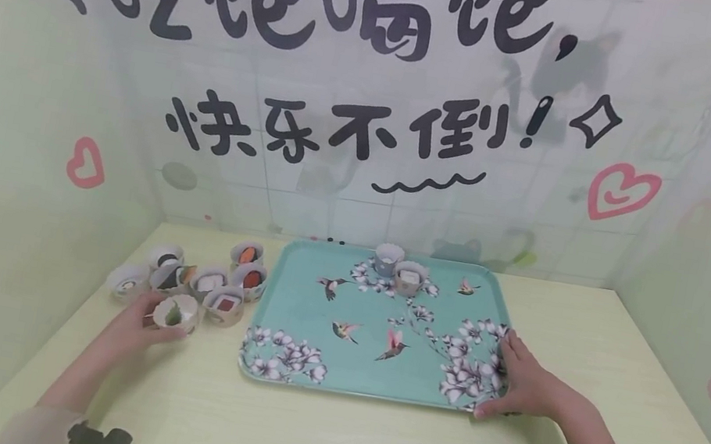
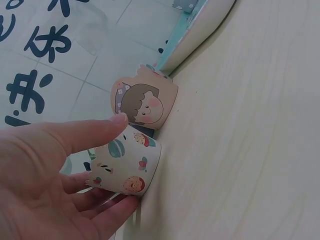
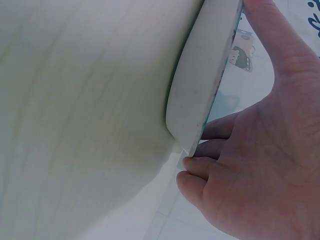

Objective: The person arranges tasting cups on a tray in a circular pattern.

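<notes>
My left hand (image 1: 139, 323) holds a small patterned paper baking cup (image 2: 129, 162) between the thumb and the fingers. A small green piece shows inside that cup in the head view. Right behind it stands a paper cup with a printed child's face (image 2: 145, 97). The right hand (image 1: 529, 381) grips the near right corner of a turquoise tray (image 1: 311, 270), thumb at the front rim and fingers along the side. On the tray's far part stand two paper cups, a bluish one (image 1: 387, 261) and a pinkish one (image 1: 408, 281) with a white piece inside.
Several more paper cups cluster left of the tray, among them one with an orange piece (image 1: 248, 256), one with a red piece (image 1: 251, 280) and one at the far left (image 1: 128, 283). A printed backdrop (image 1: 346, 196) rises behind the pale wooden table (image 1: 317, 438).
</notes>
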